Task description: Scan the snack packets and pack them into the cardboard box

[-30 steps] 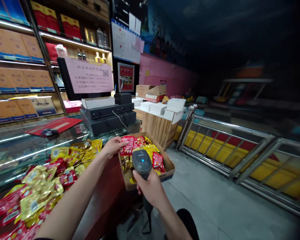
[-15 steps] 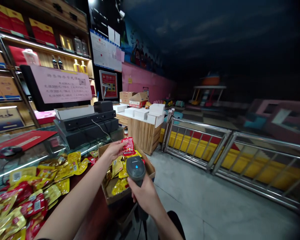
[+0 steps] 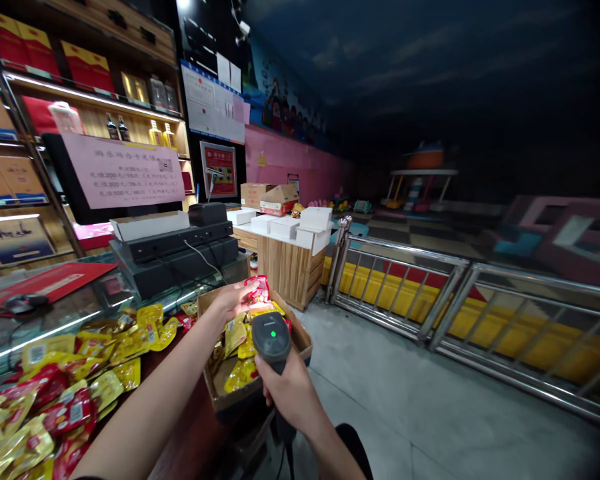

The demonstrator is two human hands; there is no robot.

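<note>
Heaping up at far left on a dark red-brown counter [image 3: 190, 420], shiny gold, yellow and red foil packets [image 3: 70, 413] lie near a black computer mouse [image 3: 27, 304], a flat red sheet [image 3: 65, 283] and a dark screen [image 3: 60, 180] fronted by a pink paper sign [image 3: 130, 175]. The left hand [image 3: 230, 300] reaches over the left side of an open brown cardboard box [image 3: 297, 333], its fingers pinching a small red foil packet [image 3: 260, 288] above the packets inside. Just beside, the fingers of the right hand [image 3: 290, 387] wrap the handle of a dark grey handheld scanner [image 3: 271, 343] lit with a green dot. Beyond stand a striped wooden cabinet [image 3: 285, 267] bearing white boxes [image 3: 283, 228] and a shiny metal railing [image 3: 400, 252].

Chinese lines on the sign include the figures 200, 300 and 500, near a square code; some heaped packets show barcodes. Lettering on the scanner is too small to read.

The heap is cut off at the left edge. The left fingers cover part of the pinched packet, whose lower part is washed out by light; the scanner's head hides some of the box's contents. The far right background sinks into darkness.
</note>
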